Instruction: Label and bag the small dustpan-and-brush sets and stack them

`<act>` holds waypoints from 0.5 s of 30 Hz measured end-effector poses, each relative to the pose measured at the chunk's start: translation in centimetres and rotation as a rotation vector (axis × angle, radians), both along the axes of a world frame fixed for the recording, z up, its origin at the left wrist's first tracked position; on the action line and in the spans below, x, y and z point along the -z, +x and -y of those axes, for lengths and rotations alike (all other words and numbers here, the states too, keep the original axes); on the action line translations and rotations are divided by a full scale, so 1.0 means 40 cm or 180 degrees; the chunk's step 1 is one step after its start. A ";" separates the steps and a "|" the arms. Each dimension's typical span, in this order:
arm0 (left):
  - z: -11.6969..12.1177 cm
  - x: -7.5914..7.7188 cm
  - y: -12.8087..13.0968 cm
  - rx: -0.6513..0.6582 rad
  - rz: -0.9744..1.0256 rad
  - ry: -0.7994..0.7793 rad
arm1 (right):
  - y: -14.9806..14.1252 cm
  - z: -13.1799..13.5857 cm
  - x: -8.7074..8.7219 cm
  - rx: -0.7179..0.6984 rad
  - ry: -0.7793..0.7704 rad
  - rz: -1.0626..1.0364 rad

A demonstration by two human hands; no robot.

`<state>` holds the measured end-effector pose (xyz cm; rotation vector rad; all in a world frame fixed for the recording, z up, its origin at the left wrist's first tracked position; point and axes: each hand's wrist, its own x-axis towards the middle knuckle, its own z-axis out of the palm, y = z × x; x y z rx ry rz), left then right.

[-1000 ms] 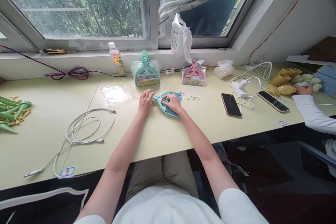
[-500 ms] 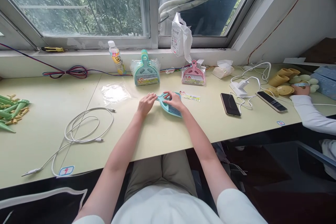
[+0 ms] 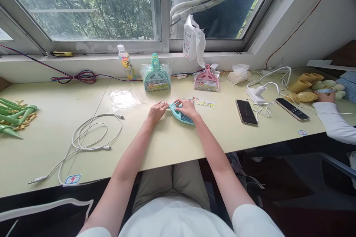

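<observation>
A small teal dustpan and brush set (image 3: 183,117) lies on the table in front of me, its handle pointing left. My left hand (image 3: 157,112) is at the handle's end, fingers together over the tip, which they hide. Over the pan, my right hand (image 3: 187,108) is bent with thumb and fingers gripping its upper part; the fingertips' exact hold is partly hidden. Just beyond lies a printed label strip (image 3: 204,103). Further back stand a stack of bagged teal dustpan sets (image 3: 157,76) and a bagged pink dustpan set (image 3: 207,79).
On the left lie a clear plastic bag (image 3: 125,99), a coiled white cable (image 3: 97,133) and green plastic parts (image 3: 16,114). A drink bottle (image 3: 126,63) stands by the wall. Rightward are a phone (image 3: 246,112), a charger (image 3: 256,95) and another person's hand (image 3: 326,96).
The whole view has shifted slightly to the right. Both hands stay on the teal dustpan set, with hardly any change in their hold.
</observation>
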<state>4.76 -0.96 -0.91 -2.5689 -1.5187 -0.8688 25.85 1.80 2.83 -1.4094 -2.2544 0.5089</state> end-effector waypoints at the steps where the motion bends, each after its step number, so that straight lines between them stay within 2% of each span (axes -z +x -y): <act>1: 0.000 -0.001 0.000 -0.0005 -0.0037 -0.0015 | -0.004 0.000 -0.001 0.0018 0.0016 0.0043; 10: -0.004 0.014 -0.002 0.0038 -0.0329 -0.0106 | -0.017 -0.001 0.020 -0.0027 0.0197 0.0256; 13: -0.007 0.017 -0.004 0.0008 0.0035 -0.0024 | -0.016 -0.004 0.023 0.0104 0.0175 -0.0023; 15: -0.005 0.008 0.000 -0.0122 0.0520 0.0138 | -0.016 -0.006 0.019 0.0185 0.0055 -0.0431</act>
